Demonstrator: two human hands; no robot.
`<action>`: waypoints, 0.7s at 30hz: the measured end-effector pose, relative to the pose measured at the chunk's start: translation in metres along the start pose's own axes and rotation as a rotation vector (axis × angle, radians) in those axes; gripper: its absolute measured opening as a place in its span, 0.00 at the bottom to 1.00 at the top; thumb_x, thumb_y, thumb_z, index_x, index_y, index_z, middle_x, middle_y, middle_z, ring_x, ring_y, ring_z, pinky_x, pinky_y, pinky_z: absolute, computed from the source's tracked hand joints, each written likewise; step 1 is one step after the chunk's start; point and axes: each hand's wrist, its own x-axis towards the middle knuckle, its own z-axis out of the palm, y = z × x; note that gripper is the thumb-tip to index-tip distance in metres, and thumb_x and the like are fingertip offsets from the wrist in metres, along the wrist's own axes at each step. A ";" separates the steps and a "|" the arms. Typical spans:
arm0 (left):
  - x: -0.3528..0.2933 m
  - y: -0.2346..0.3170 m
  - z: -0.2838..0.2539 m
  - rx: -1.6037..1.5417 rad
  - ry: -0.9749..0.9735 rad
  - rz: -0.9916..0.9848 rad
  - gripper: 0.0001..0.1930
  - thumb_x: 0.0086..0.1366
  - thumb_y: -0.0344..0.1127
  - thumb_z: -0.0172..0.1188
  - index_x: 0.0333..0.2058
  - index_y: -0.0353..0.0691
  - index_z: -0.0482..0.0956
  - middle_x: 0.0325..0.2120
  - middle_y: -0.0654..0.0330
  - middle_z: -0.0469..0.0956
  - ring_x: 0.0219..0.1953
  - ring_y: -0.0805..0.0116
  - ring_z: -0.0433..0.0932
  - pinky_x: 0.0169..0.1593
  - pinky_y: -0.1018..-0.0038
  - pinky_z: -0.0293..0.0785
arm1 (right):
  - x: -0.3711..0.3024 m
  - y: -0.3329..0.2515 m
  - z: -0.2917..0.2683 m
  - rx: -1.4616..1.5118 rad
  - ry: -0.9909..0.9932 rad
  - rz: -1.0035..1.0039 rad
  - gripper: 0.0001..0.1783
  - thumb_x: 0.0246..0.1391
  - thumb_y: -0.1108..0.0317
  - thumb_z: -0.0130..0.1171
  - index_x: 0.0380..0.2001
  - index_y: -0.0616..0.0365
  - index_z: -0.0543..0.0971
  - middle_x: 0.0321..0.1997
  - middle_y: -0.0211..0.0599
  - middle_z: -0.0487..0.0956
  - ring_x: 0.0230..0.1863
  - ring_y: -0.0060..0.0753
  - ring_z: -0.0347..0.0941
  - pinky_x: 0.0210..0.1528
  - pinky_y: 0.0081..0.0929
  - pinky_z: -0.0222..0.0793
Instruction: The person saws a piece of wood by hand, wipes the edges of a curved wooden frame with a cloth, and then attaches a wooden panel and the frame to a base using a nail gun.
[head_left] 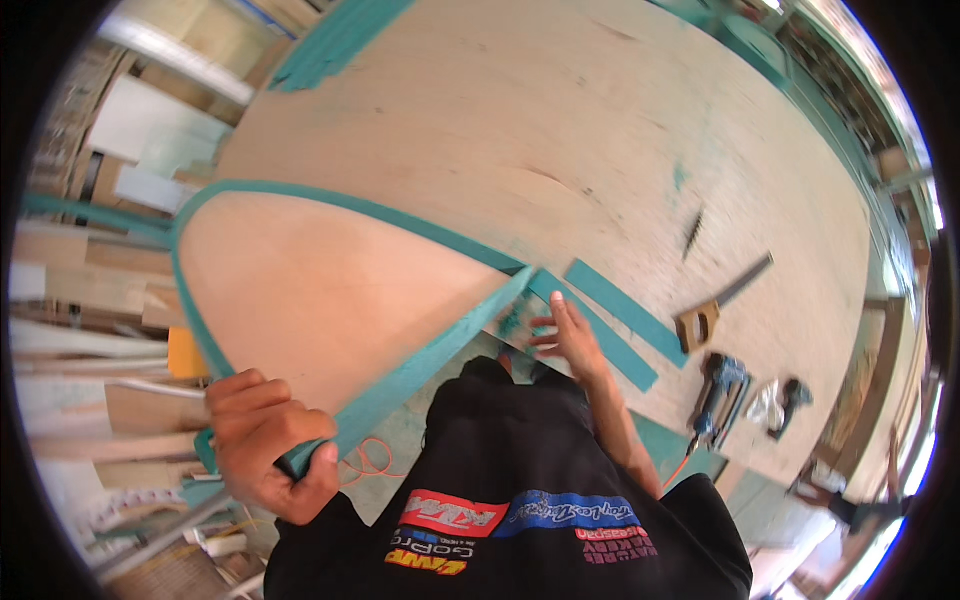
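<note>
A light wooden panel (330, 290) with a curved teal rim lies at the left, overhanging the workbench. My left hand (268, 440) is closed around the panel's near left corner, thumb on the straight teal edge. My right hand (572, 340) is just right of the panel's pointed corner, fingers spread, with nothing in it. Beside it, a teal wooden strip (610, 345) lies angled on the bench, and a second teal strip (630, 315) lies beyond it, roughly parallel.
On the workbench (560, 120) at right are a handsaw (715, 310), a blue nail gun (717, 400) with an orange hose, a clear plastic bag (765, 408) and a dark tool (792, 405). Teal strips (340, 45) lie at the far left. Boards (140, 255) crowd the left side.
</note>
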 end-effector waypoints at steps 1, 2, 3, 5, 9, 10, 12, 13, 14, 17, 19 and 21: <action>-0.003 0.001 0.006 0.041 0.080 -0.043 0.10 0.37 0.35 0.60 0.23 0.41 0.77 0.12 0.65 0.69 0.14 0.64 0.63 0.29 0.68 0.59 | 0.005 -0.006 0.018 0.164 0.004 0.061 0.47 0.62 0.30 0.52 0.66 0.61 0.63 0.47 0.47 0.78 0.38 0.44 0.81 0.39 0.38 0.80; -0.010 0.012 0.011 0.102 0.168 -0.110 0.10 0.37 0.35 0.60 0.22 0.41 0.77 0.12 0.65 0.69 0.14 0.64 0.63 0.31 0.67 0.60 | 0.008 -0.011 0.036 0.309 -0.019 0.135 0.49 0.59 0.28 0.54 0.66 0.61 0.62 0.47 0.47 0.78 0.38 0.45 0.80 0.39 0.38 0.80; -0.020 0.018 0.012 0.111 0.194 -0.184 0.09 0.37 0.37 0.61 0.21 0.42 0.77 0.11 0.64 0.69 0.16 0.64 0.65 0.33 0.67 0.61 | 0.010 -0.017 0.050 0.452 -0.042 0.217 0.52 0.57 0.27 0.56 0.66 0.61 0.62 0.47 0.47 0.78 0.38 0.46 0.80 0.38 0.39 0.81; -0.041 0.031 0.013 0.127 0.244 -0.338 0.09 0.39 0.39 0.62 0.18 0.42 0.76 0.11 0.63 0.68 0.19 0.63 0.67 0.37 0.67 0.63 | 0.013 -0.039 0.068 0.408 -0.117 0.122 0.49 0.55 0.31 0.61 0.64 0.62 0.64 0.44 0.45 0.78 0.39 0.44 0.80 0.37 0.37 0.82; -0.097 0.032 0.017 -0.055 0.320 -0.441 0.11 0.48 0.42 0.62 0.19 0.41 0.75 0.10 0.62 0.68 0.21 0.66 0.68 0.36 0.68 0.63 | 0.043 -0.055 0.084 0.369 -0.206 0.031 0.33 0.55 0.45 0.63 0.52 0.62 0.72 0.38 0.42 0.78 0.30 0.33 0.77 0.24 0.27 0.72; -0.113 0.031 0.028 -0.095 0.383 -0.447 0.12 0.51 0.42 0.62 0.20 0.41 0.75 0.10 0.63 0.68 0.22 0.67 0.68 0.36 0.69 0.63 | 0.046 -0.062 0.084 0.401 -0.237 0.090 0.22 0.55 0.53 0.60 0.45 0.58 0.73 0.35 0.38 0.78 0.25 0.29 0.74 0.20 0.25 0.66; -0.131 0.034 0.058 -0.026 0.761 -0.484 0.17 0.60 0.46 0.58 0.22 0.39 0.75 0.12 0.63 0.68 0.23 0.70 0.68 0.35 0.69 0.61 | 0.051 -0.060 0.082 0.399 -0.258 0.100 0.20 0.57 0.54 0.59 0.45 0.58 0.73 0.34 0.38 0.78 0.25 0.29 0.73 0.21 0.26 0.67; -0.138 0.032 0.074 0.004 0.946 -0.489 0.19 0.64 0.49 0.56 0.23 0.38 0.74 0.13 0.63 0.68 0.24 0.72 0.67 0.34 0.70 0.61 | 0.051 -0.062 0.080 0.402 -0.259 0.098 0.19 0.57 0.55 0.58 0.44 0.58 0.73 0.34 0.37 0.77 0.25 0.29 0.73 0.22 0.26 0.67; -0.165 0.031 0.090 -0.048 1.073 -0.576 0.19 0.67 0.48 0.54 0.37 0.33 0.78 0.28 0.56 0.78 0.35 0.65 0.76 0.44 0.66 0.67 | 0.047 -0.063 0.079 0.373 -0.242 0.127 0.17 0.59 0.56 0.56 0.44 0.59 0.73 0.34 0.38 0.77 0.27 0.30 0.74 0.24 0.29 0.69; -0.150 0.026 0.112 0.239 1.585 -1.075 0.26 0.68 0.50 0.55 0.52 0.32 0.75 0.48 0.51 0.77 0.50 0.58 0.77 0.56 0.62 0.69 | 0.049 -0.038 0.069 0.300 -0.298 0.130 0.20 0.58 0.56 0.56 0.47 0.59 0.72 0.35 0.38 0.76 0.30 0.34 0.75 0.35 0.35 0.79; -0.180 0.025 0.123 -0.400 1.604 -1.338 0.29 0.68 0.50 0.55 0.60 0.35 0.70 0.57 0.54 0.73 0.56 0.58 0.74 0.59 0.61 0.70 | 0.031 -0.031 0.075 0.334 -0.204 0.131 0.14 0.58 0.59 0.55 0.43 0.55 0.71 0.35 0.34 0.74 0.31 0.32 0.72 0.29 0.31 0.71; -0.208 0.027 0.135 -1.104 1.500 -1.278 0.27 0.68 0.47 0.55 0.60 0.36 0.70 0.55 0.53 0.74 0.54 0.58 0.74 0.55 0.61 0.72 | 0.016 -0.025 0.072 0.359 -0.170 0.176 0.12 0.57 0.60 0.54 0.41 0.53 0.72 0.37 0.34 0.74 0.33 0.31 0.72 0.27 0.29 0.67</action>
